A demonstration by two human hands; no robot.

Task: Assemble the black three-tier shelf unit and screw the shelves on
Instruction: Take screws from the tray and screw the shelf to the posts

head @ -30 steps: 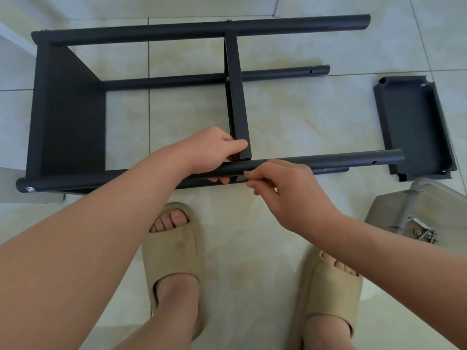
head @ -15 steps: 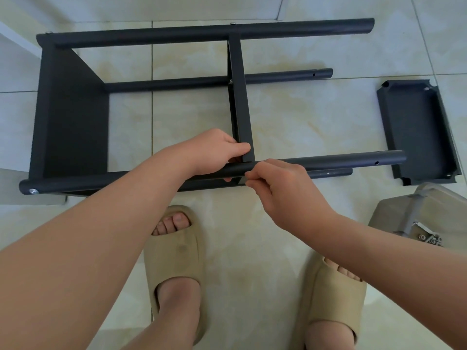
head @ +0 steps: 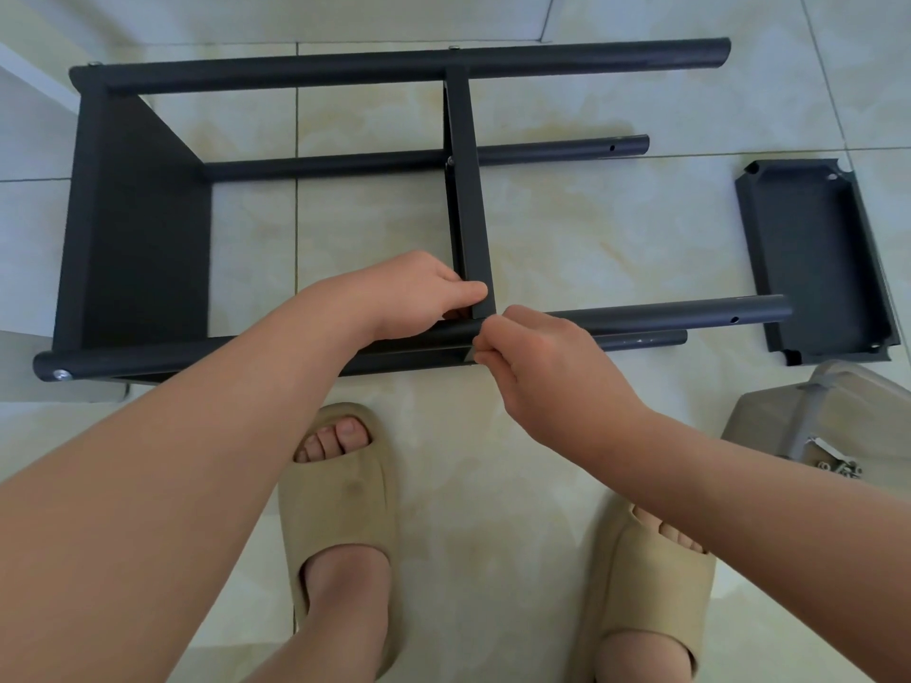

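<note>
Shelf unit (head: 138, 229): my left hand (head: 409, 293) grips middle shelf (head: 473, 214); right hand (head: 537, 357) pinches at the 6 o'clock pole (head: 665, 313), can't tell what. Risk: shelf slips, holes misalign.

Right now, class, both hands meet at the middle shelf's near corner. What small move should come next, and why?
Probably twist a screw in at that corner: the left hand holds the middle shelf against the near pole, and the right hand pinches at the joint; what it pinches is hidden.
</note>
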